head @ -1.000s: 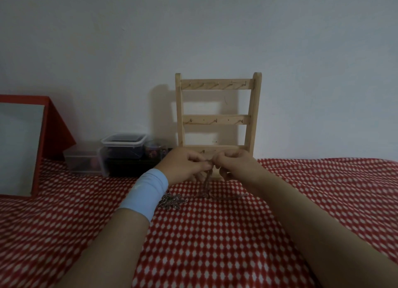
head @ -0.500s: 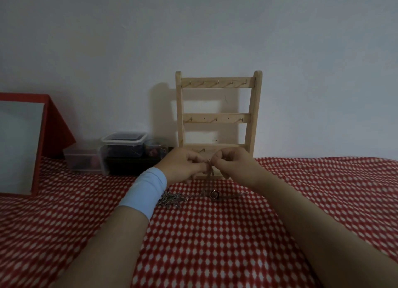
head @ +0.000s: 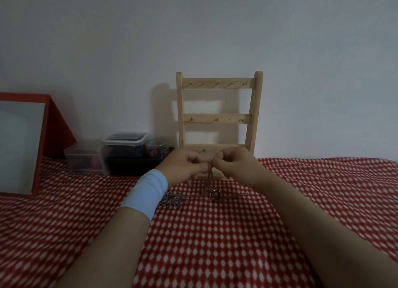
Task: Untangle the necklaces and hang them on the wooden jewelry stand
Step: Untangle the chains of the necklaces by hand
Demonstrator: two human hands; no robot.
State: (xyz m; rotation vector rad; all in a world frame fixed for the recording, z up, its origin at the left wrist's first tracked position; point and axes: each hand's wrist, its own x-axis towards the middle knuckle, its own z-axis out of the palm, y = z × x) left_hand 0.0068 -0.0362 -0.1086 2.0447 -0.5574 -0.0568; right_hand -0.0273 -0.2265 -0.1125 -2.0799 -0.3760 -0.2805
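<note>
A wooden jewelry stand [head: 219, 115] with three hook rails leans against the wall; no necklace hangs on it. In front of its base my left hand [head: 185, 166] and my right hand [head: 234, 165] meet, both pinching a thin necklace chain [head: 210, 175] that hangs down between them. Its round spiral pendant [head: 215, 194] lies on the red checked cloth [head: 215, 234] below. A second tangle of silvery chain [head: 175, 200] lies beside my left wrist, partly hidden by the pale blue wristband.
Clear plastic containers [head: 123, 145] with small items stand left of the stand by the wall. A red-framed mirror [head: 21, 143] leans at the far left. The cloth stretches out to the right and toward me.
My hands have lifted slightly and drawn the chain up. The pendant, earlier hidden in the bunched chain under my hands, now lies exposed on the cloth.
</note>
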